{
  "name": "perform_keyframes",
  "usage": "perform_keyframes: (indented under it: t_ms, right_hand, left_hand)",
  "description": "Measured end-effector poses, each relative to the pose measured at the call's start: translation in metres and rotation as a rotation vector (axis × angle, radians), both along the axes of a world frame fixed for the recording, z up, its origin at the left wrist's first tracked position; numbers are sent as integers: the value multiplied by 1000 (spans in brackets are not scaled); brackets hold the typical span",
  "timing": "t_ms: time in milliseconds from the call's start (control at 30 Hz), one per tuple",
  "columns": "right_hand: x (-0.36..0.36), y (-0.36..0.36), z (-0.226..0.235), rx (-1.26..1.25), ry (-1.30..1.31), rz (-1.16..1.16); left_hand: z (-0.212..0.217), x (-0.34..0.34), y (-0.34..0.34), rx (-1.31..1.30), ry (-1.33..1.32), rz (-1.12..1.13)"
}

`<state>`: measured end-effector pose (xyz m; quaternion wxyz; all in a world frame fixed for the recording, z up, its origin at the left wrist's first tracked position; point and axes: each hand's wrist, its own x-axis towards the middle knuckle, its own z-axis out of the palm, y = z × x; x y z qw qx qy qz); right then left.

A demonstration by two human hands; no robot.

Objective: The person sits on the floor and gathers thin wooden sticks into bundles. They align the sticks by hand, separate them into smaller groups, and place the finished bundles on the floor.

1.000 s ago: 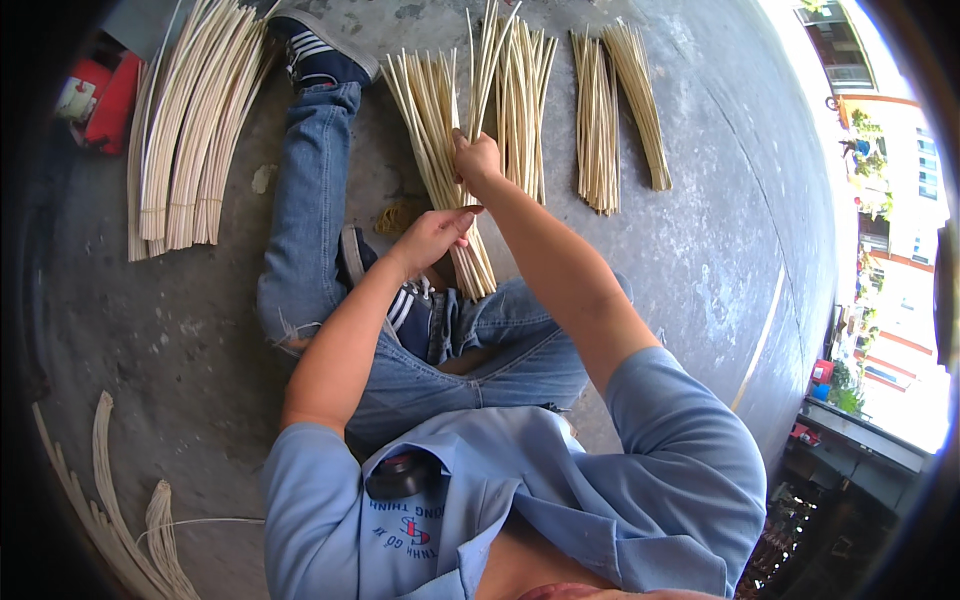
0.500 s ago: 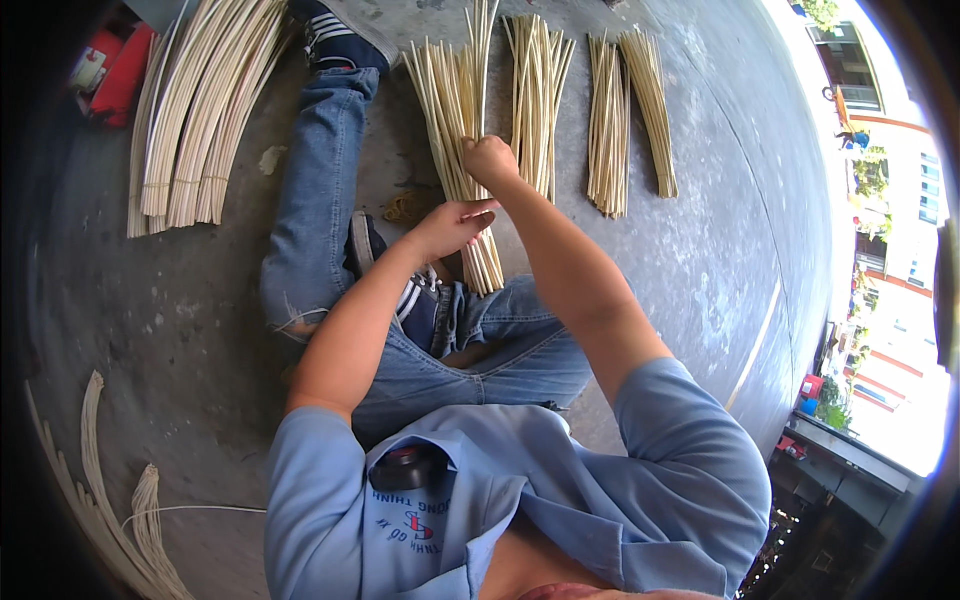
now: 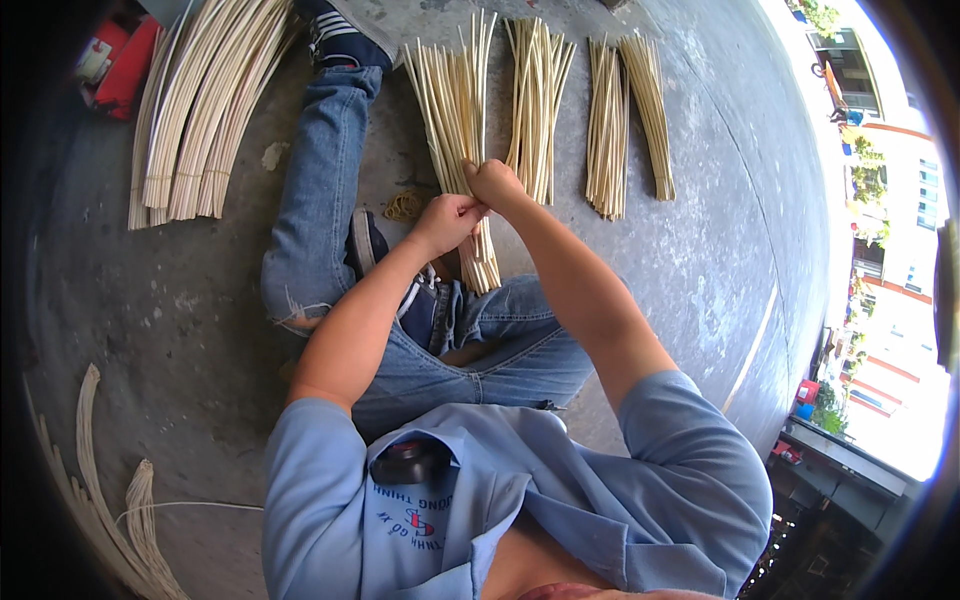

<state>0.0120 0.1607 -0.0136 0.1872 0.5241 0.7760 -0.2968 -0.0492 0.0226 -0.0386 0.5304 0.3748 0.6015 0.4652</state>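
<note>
A bundle of thin pale cane sticks (image 3: 447, 110) lies pointing away from me, its near ends (image 3: 481, 268) between my legs and its far ends fanned out. My right hand (image 3: 496, 186) is closed at the bundle's right side, thumb along the sticks. Against it, over the bundle's narrow part, my left hand (image 3: 448, 222) is closed in a pinch. What its fingertips hold is hidden. A small heap of tan bands (image 3: 403, 206) rests on the floor left of my left hand.
Right of my bundle lie another stick bundle (image 3: 540, 110) and two slimmer ones (image 3: 607, 130). Longer canes (image 3: 200, 110) lie far left beside a red container (image 3: 118, 70). Loose curved strands (image 3: 95, 500) are at lower left. My jeans-clad legs (image 3: 320, 190) frame the concrete floor (image 3: 690, 260).
My right hand has slid nearer along the bundle, and the sticks that rose highest now sit lower. My left hand's fingers have curled from extended to closed, meeting the right hand.
</note>
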Motion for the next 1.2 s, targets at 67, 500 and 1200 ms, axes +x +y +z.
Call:
perform_keyframes:
  t_ms: [67, 500, 1200]
  right_hand:
    - [15, -1, -8, 22, 4, 12]
    - [-48, 52, -1, 196, 193, -47]
    - [-16, 21, 2, 248, 211, -23]
  left_hand:
    - [3, 4, 1, -6, 97, -44]
    - [-2, 6, -7, 209, 135, -81]
    - [-5, 9, -3, 105, 25, -30]
